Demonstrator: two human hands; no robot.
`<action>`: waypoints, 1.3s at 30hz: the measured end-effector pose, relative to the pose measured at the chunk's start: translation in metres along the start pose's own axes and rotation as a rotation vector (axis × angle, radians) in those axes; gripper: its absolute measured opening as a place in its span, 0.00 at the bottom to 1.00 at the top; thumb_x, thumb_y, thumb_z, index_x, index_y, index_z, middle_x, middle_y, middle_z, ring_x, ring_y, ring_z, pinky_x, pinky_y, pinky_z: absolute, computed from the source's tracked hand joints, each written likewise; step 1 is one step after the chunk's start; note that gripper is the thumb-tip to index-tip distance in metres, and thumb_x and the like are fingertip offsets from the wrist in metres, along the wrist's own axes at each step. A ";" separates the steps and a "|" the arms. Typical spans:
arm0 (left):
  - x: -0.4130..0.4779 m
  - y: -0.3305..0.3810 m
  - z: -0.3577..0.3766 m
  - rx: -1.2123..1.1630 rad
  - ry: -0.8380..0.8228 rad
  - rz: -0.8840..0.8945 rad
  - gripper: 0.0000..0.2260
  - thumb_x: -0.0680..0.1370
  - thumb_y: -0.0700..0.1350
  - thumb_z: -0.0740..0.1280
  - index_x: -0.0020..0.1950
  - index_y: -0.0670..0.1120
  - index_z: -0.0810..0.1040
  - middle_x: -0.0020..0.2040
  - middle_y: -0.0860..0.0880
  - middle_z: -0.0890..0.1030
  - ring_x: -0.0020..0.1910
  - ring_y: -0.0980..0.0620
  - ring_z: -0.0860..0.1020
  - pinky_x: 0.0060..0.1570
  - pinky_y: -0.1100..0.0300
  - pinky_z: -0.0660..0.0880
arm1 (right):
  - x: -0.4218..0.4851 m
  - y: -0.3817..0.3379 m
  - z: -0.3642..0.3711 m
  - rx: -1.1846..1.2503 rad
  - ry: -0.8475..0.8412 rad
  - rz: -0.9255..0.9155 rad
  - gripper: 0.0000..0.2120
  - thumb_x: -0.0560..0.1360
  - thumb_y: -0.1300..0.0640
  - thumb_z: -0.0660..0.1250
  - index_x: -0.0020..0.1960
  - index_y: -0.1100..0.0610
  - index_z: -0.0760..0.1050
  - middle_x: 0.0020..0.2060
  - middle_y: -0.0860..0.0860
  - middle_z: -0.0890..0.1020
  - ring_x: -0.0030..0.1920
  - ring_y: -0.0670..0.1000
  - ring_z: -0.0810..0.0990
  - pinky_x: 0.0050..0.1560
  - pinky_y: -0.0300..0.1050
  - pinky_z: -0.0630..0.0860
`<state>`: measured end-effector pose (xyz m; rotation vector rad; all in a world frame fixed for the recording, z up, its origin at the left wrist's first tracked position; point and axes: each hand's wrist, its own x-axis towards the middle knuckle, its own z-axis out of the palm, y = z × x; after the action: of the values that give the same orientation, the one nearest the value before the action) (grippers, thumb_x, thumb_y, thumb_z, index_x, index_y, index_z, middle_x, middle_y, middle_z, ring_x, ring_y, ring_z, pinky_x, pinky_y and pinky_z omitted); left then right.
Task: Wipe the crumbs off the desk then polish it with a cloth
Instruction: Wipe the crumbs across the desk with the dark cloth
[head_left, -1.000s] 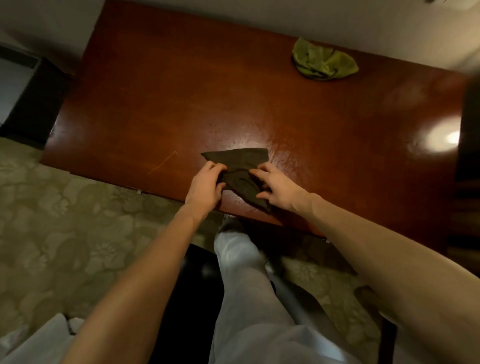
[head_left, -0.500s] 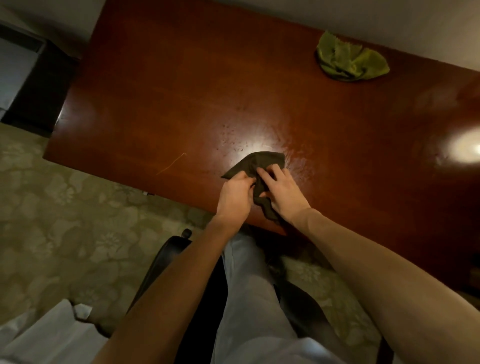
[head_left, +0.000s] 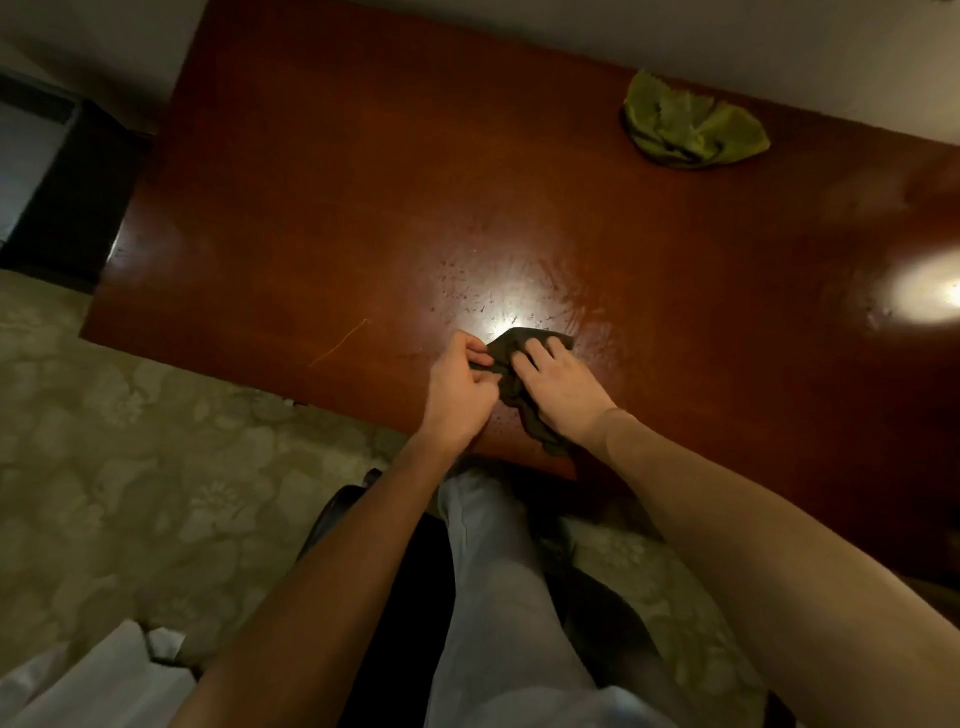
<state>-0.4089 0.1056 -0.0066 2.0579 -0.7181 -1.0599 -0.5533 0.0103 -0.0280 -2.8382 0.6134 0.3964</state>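
Both hands on a dark cloth (head_left: 519, 348) at the near edge of the surface (head_left: 363, 182), roughly 6 o'clock of the wooden top. Left hand (head_left: 460, 387) has its grip closed, thumb and fingers pinching a fold of the cloth at its left side. Right hand (head_left: 563, 387) lies mostly flat, fingers pressing the cloth down, palm over its lower part; not a closed grip, more a hold-down. A tail of the cloth sticks out under the right wrist, right at the surface edge.

Crumbs (head_left: 483, 301) are small dark specks scattered at 12 o'clock of the hands, around the bright glare spot. A thin orange thread (head_left: 337, 343) lies at 9 o'clock of the hands. A green cloth (head_left: 691, 132), crumpled, sits well apart at 1 o'clock near the far edge, untouched.

Handling guess: dark cloth is light, soft and limp, bunches easily, won't hold shape. Best taken as a wad or folded pad under a flat palm, not by a corner, or it trails and skips crumbs. Surface looks glossy, so cloth should slide easily; crumbs likely light and could scatter off the near edge. Looks like the cloth is being folded or gathered ahead of wiping.
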 end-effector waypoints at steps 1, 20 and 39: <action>0.002 -0.002 -0.004 0.014 0.023 -0.001 0.14 0.75 0.30 0.65 0.54 0.47 0.74 0.51 0.47 0.80 0.47 0.49 0.83 0.49 0.59 0.82 | 0.002 0.000 -0.001 0.007 0.001 0.006 0.31 0.67 0.60 0.77 0.68 0.64 0.72 0.60 0.61 0.76 0.54 0.63 0.75 0.55 0.55 0.77; 0.063 0.006 -0.075 0.453 0.090 0.150 0.08 0.81 0.37 0.63 0.58 0.45 0.78 0.56 0.47 0.78 0.56 0.47 0.77 0.55 0.56 0.72 | 0.049 0.099 -0.099 0.791 0.193 0.736 0.10 0.83 0.62 0.63 0.63 0.60 0.66 0.54 0.56 0.76 0.53 0.55 0.77 0.47 0.47 0.73; 0.069 0.002 -0.030 1.176 -0.428 0.034 0.53 0.66 0.84 0.53 0.76 0.65 0.22 0.73 0.49 0.15 0.74 0.35 0.21 0.70 0.20 0.38 | 0.015 0.069 -0.036 0.448 0.042 0.400 0.25 0.73 0.72 0.67 0.65 0.56 0.66 0.63 0.58 0.66 0.43 0.57 0.77 0.48 0.53 0.83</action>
<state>-0.3483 0.0640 -0.0236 2.7214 -1.9313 -1.2051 -0.5620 -0.0661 -0.0086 -2.2991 1.1252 0.2234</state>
